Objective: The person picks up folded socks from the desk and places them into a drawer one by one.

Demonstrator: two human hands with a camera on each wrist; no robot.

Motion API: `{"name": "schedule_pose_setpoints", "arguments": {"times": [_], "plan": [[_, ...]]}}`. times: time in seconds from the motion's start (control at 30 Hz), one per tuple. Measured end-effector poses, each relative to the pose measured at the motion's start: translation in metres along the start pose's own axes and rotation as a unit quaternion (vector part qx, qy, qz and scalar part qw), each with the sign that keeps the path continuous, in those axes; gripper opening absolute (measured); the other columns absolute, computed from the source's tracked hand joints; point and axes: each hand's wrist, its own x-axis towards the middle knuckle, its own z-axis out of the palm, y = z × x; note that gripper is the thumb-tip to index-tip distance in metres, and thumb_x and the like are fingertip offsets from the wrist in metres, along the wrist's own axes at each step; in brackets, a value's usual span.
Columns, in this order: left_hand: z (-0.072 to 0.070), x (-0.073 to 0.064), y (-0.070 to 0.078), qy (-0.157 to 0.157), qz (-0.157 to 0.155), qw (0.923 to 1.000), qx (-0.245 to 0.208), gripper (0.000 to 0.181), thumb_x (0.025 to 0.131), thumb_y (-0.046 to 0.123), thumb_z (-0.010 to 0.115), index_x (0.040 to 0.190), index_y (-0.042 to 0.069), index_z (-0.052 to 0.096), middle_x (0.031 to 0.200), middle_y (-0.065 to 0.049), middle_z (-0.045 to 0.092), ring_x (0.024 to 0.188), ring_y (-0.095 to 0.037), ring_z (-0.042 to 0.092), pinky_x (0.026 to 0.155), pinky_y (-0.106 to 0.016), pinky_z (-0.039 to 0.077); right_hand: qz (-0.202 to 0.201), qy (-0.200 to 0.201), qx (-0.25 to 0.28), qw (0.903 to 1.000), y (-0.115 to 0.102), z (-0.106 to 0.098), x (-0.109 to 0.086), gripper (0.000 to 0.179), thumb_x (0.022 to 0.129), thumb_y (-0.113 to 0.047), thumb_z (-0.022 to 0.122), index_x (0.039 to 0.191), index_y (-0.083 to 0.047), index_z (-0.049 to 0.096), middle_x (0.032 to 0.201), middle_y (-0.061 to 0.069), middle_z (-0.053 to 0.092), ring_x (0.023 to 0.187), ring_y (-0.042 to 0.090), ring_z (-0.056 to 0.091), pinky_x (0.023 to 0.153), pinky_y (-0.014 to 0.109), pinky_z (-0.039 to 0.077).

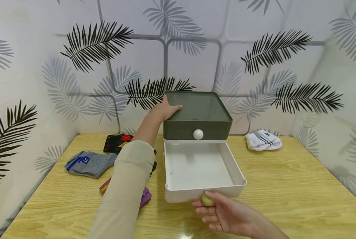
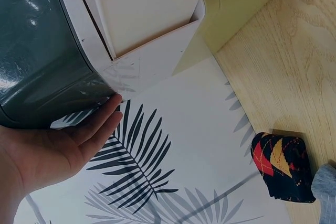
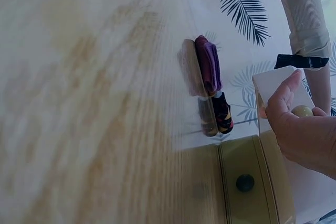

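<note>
A small drawer cabinet stands in the middle of the table, its dark green top drawer [image 1: 179,131] closed and bearing a white knob [image 1: 198,134]. Below, a white drawer [image 1: 206,194] is pulled out, with nothing inside. My left hand [image 1: 166,109] rests on the cabinet's upper left edge, thumb on the top and straight fingers along the side [image 2: 100,124]. At the front of the white drawer, my right hand [image 1: 228,212] holds the round yellow-green knob [image 1: 207,199] between thumb and index finger, the other fingers loosely extended. The knob [image 3: 302,111] also shows in the right wrist view.
Left of the cabinet lie folded socks: a black argyle one [image 1: 113,143], a grey one [image 1: 89,164] and a purple one [image 1: 146,196] partly behind my forearm. A white sock [image 1: 262,140] lies at the back right. A yellow-green drawer [image 3: 244,163] with a dark knob sits beneath the white one.
</note>
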Motion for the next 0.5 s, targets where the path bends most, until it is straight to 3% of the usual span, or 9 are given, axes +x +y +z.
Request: {"name": "schedule_pose_setpoints", "arguments": {"times": [0.5], "plan": [[-0.0015, 0.0, -0.0005, -0.005, 0.0, 1.0, -0.004, 0.088, 0.089, 0.06, 0.038, 0.148, 0.015, -0.011, 0.144, -0.019, 0.028, 0.126, -0.035, 0.035, 0.1, -0.048, 0.027, 0.015, 0.006, -0.001, 0.9999, 0.0072, 0.0029, -0.0002, 0.042, 0.1, -0.037, 0.031, 0.115, -0.009, 0.058, 0.104, -0.003, 0.062, 0.088, 0.008, 0.058, 0.075, 0.021, 0.046]]}}
